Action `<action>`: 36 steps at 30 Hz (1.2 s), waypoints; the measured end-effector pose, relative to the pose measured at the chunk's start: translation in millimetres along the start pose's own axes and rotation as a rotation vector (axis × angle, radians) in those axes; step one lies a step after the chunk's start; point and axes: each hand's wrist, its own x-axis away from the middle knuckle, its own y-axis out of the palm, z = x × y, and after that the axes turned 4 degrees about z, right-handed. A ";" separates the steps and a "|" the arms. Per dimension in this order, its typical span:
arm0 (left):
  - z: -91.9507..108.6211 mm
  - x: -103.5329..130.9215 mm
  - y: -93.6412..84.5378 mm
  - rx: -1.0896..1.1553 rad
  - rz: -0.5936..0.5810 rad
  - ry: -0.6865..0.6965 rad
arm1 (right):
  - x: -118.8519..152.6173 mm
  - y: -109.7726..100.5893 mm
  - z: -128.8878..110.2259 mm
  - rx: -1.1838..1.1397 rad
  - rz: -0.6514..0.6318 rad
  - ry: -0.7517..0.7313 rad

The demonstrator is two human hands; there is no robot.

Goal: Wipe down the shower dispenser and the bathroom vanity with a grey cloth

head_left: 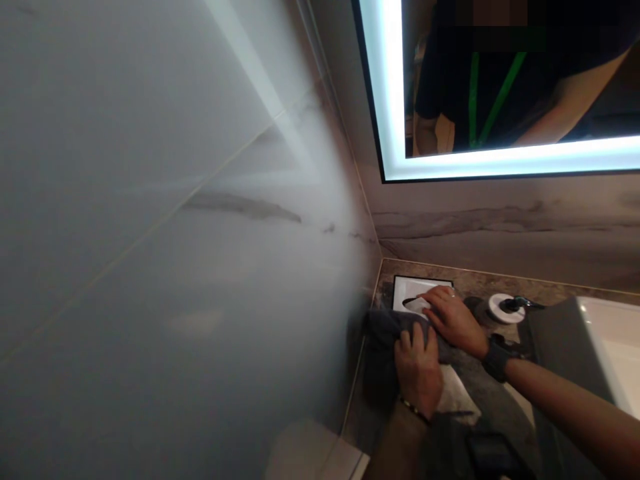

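1. One marble wall (pixel 150 233) is filling the space far to the left of both hands, blurred by closeness.
2. One dark grey cloth (pixel 383 333) is lying bunched on the stone surface (pixel 500 283), in the corner, directly under and ahead of the left hand.
3. The left hand (pixel 419 373) is pressing down on the cloth, fingers together and curled over it, likely to pin it in place.
4. The right hand (pixel 453 319) is lying just beyond the left, fingers together, flat on one white tray (pixel 407 288); whether it is gripping anything I cannot tell.
5. One round white stopper (pixel 505 307) is sitting right of the right hand.
6. One white basin (pixel 610 333) is standing farther right; one lit mirror (pixel 500 160) is hanging above.
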 end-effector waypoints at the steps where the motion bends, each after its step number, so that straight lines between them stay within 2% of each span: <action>1: -1.8 -8.6 3.0 -0.059 -0.033 0.016 | 0.9 1.8 0.5 0.003 0.008 -0.012; 3: -12.8 -22.2 4.9 -0.145 -0.052 -0.008 | 3.5 4.0 0.6 0.009 0.024 -0.039; 7: -44.5 -38.0 -6.3 -0.248 -0.024 -0.170 | 7.1 4.9 -2.0 0.015 0.053 -0.079; 9: -49.2 -39.7 -9.5 -0.304 -0.007 -0.229 | 7.4 5.3 -3.3 0.020 0.071 -0.090; 11: -40.6 -37.0 -7.1 -0.332 0.031 -0.178 | 7.4 6.3 -3.9 0.024 0.088 -0.099; 14: -11.0 -28.2 1.7 -0.337 0.078 0.004 | 7.5 8.2 -2.8 0.025 0.106 -0.116; 17: 15.3 -17.0 7.9 -0.323 0.060 0.113 | 7.5 8.9 -0.5 0.027 0.102 -0.135; 19: 20.2 -7.1 8.9 -0.243 0.044 0.179 | 7.1 7.9 0.6 0.032 0.094 -0.145; 21: 12.1 4.7 6.0 -0.108 0.028 0.215 | 6.9 6.0 0.3 0.038 0.088 -0.158; 22: 3.6 10.2 2.2 -0.043 0.024 0.190 | 7.2 4.9 -0.7 0.041 0.086 -0.165; 24: -19.0 16.9 -12.0 0.037 0.039 0.064 | 9.4 3.1 -4.7 0.045 0.082 -0.175; 26: -42.4 13.2 -34.8 0.031 0.107 -0.085 | 13.7 3.0 -11.2 0.049 0.084 -0.176; 27: -51.9 5.9 -48.2 0.005 0.159 -0.122 | 16.2 3.7 -15.0 0.052 0.089 -0.168; 29: -62.6 -20.4 -73.8 -0.053 0.276 -0.098 | 21.2 6.4 -22.3 0.064 0.106 -0.137; 31: -60.6 -59.2 -89.0 -0.093 0.386 0.000 | 25.3 9.5 -27.5 0.082 0.119 -0.104; 32: -55.1 -80.6 -90.1 -0.094 0.409 0.058 | 27.1 10.9 -28.9 0.093 0.118 -0.096; 33: -47.2 -101.4 -86.0 -0.075 0.386 0.123 | 28.8 12.1 -29.4 0.107 0.107 -0.104; 34: -37.5 -120.4 -77.2 -0.037 0.302 0.206 | 30.5 13.3 -29.3 0.130 0.091 -0.123; 36: -16.7 -149.2 -49.0 0.049 -0.036 0.419 | 34.0 15.4 -27.4 0.196 0.076 -0.160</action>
